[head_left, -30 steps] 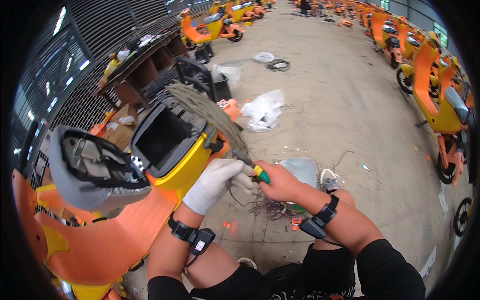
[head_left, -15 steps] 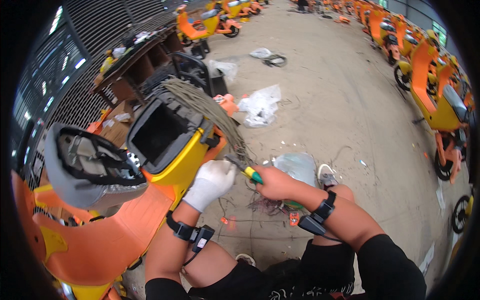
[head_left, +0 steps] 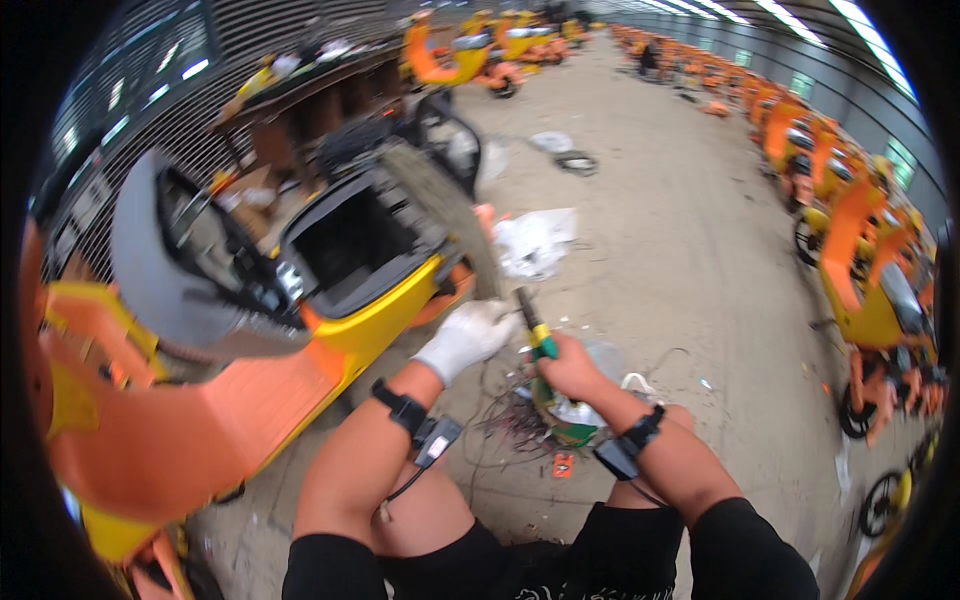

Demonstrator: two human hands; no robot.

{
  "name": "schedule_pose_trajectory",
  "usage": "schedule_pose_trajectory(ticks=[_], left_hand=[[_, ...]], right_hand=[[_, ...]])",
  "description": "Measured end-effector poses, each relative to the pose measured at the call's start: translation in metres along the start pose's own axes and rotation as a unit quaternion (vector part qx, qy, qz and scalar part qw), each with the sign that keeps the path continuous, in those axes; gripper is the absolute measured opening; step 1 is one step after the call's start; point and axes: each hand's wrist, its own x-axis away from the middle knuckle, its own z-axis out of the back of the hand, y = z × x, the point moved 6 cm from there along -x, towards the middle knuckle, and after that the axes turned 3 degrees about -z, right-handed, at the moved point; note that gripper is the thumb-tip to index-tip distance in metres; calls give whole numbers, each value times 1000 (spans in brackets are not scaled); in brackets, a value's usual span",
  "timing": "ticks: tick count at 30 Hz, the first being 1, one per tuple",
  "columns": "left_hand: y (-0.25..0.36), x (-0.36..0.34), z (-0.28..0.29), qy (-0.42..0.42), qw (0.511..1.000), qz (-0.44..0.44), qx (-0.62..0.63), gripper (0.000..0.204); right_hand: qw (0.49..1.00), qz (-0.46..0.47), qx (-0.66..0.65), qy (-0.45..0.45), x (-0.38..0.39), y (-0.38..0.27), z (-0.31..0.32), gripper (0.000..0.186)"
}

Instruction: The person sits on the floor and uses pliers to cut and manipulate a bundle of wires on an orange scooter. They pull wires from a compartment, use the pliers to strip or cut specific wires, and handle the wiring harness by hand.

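White glove on the left hand (head_left: 467, 338), we've got that; what's it doing?

We see its fingers curled in, but it's too blurred to say whether they pinch anything. We mark it "can't tell".

And the right hand (head_left: 572, 366)?

Bare, fingers wrapped round the yellow-and-green handle of a hand tool (head_left: 543, 343). We note the tool upright, leaning a bit left, its dark end just beside the gloved fingertips. Contact there, we can't confirm.

What do we log around them?

Left: a yellow-and-orange scooter (head_left: 390, 312), its grey seat (head_left: 150, 255) tipped up beside a black storage box (head_left: 352, 292). We have a grey-brown bundle of strands (head_left: 440, 205) draped along the box's far side, its lower end near the glove.

Floor?

Below the hands we count a tangle of thin dark wires (head_left: 497, 418), a green bag (head_left: 575, 433) next to it, and a small orange piece (head_left: 563, 465). Farther off, white plastic (head_left: 536, 245).

Background, quickly?

Cluttered surface (head_left: 300, 88) by the slatted wall; we tag parked scooters (head_left: 865, 270) lined up along the right.
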Motion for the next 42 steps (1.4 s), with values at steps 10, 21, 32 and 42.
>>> schedule_pose_trajectory(ticks=[10, 21, 32, 42], left_hand=[[-48, 11, 3, -311, 892, 326, 40, 40], [-50, 19, 13, -316, 892, 323, 25, 41], [-47, 17, 5, -335, 885, 308, 99, 50], [-38, 37, -1, -422, 816, 364, 155, 46]], right_hand=[[970, 136, -198, -42, 25, -22, 31, 38], [964, 156, -136, 167, 154, -45, 153, 47], [852, 162, -222, 446, 272, -47, 258, 47], [958, -66, -191, 202, 168, 28, 125, 40]])
